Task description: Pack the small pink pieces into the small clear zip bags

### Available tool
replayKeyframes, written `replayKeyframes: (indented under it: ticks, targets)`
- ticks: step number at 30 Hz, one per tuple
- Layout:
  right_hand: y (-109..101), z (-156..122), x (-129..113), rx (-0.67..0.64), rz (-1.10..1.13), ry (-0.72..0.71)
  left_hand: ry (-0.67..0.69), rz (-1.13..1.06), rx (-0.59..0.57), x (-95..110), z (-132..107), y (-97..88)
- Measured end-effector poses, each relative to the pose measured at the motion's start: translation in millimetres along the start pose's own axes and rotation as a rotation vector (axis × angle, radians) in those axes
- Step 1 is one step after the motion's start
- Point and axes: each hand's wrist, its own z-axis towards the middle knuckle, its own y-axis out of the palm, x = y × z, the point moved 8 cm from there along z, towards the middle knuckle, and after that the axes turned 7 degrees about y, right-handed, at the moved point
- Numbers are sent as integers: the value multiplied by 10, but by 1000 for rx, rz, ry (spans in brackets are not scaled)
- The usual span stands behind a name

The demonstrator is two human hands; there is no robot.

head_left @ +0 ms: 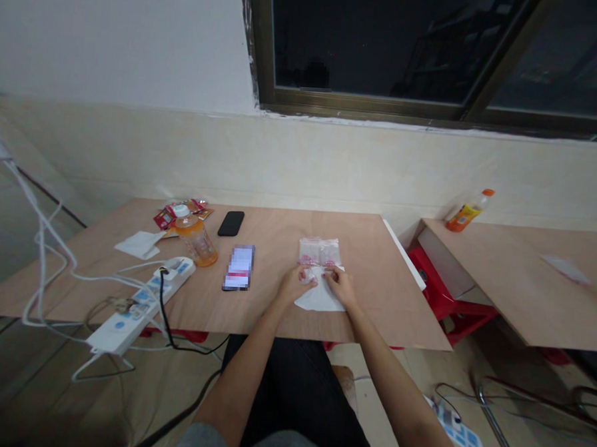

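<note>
Pinching at the middle of the plywood tabletop [277, 242], the left hand [298, 287] and right hand [342, 286] work close together, just apart from each other. A clear plastic packet [319, 252] with pink printing lies flat beyond them, its long axis running side to side across the tabletop. A white sheet [322, 298] spreads from its near edge toward the person, its lower part widening into a loose, crumpled corner.

The left fingers [304, 274] and right fingers [328, 274] are drawn together into pinches on the white sheet, right where it meets the packet; each hand seems clamped on that fold, though the small view hides the exact grip.

To the left, a phone with a blurred screen [239, 268] lies nearest the left hand, with a black smartphone [231, 223] beyond it. Further left are a plastic bottle of orange liquid [196, 241], red sachets [183, 214], a white napkin [138, 244] and a white power strip [141, 305] trailing cables off the edge. To the right, past a red stool [440, 291], a second tabletop [506, 274] holds a smaller orange-labelled bottle [469, 210] — it stands against the wall, well apart from the hands.
</note>
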Motion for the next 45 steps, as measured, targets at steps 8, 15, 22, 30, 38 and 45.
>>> replayKeyframes:
  ticks: [8, 15, 22, 30, 38, 45]
  targets:
    - [16, 3, -15, 3, -90, -25, 2, -2, 10, 20, -6, -12]
    - [10, -3, -29, 17, -82, -29, 22, 3, 1, -16, 6, 2]
    - [11, -2, -34, 10, -107, -22, 9, 18, -4, 11, -10, -6]
    - [19, 2, -31, 3, -83, -17, 10, -6, 1, 23, -8, -8]
    - [-33, 35, 28, 44, 87, 49, 8, -10, -6, -10, -9, 5]
    - [52, 52, -51, 13, 84, -3, 23, -13, 4, -1, -1, -4]
